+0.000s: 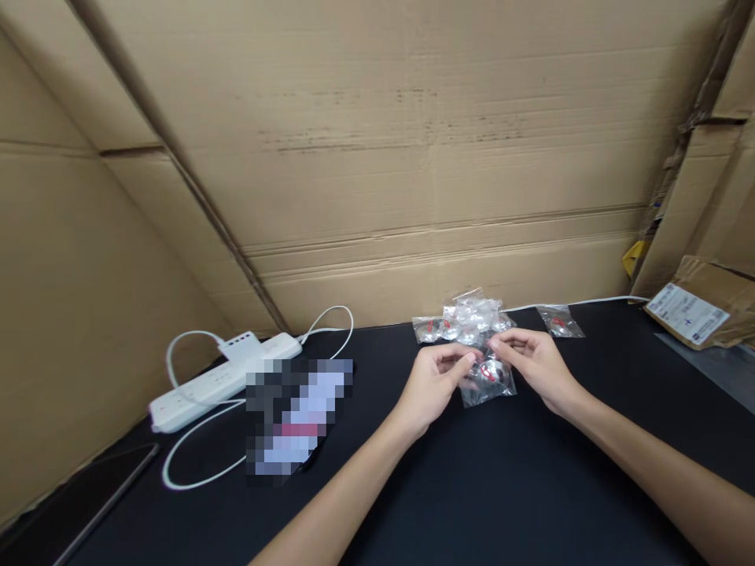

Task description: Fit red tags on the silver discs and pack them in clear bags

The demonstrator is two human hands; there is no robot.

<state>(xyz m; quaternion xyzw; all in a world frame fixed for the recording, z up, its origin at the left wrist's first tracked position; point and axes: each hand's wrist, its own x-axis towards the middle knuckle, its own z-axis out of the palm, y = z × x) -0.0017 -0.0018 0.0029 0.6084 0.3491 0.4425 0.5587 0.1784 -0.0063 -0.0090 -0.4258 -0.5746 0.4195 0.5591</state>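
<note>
My left hand and my right hand meet over the black table, both pinching one small clear plastic bag that holds a round part with a red mark. The bag hangs between my fingertips just above the table top. Right behind my hands lies a pile of several similar clear bags. One more such bag lies apart to the right of the pile.
A white power strip with its looping white cable lies at the left, next to a blurred-out object. Cardboard walls enclose the table. A labelled cardboard parcel sits far right. A dark flat slab lies near left.
</note>
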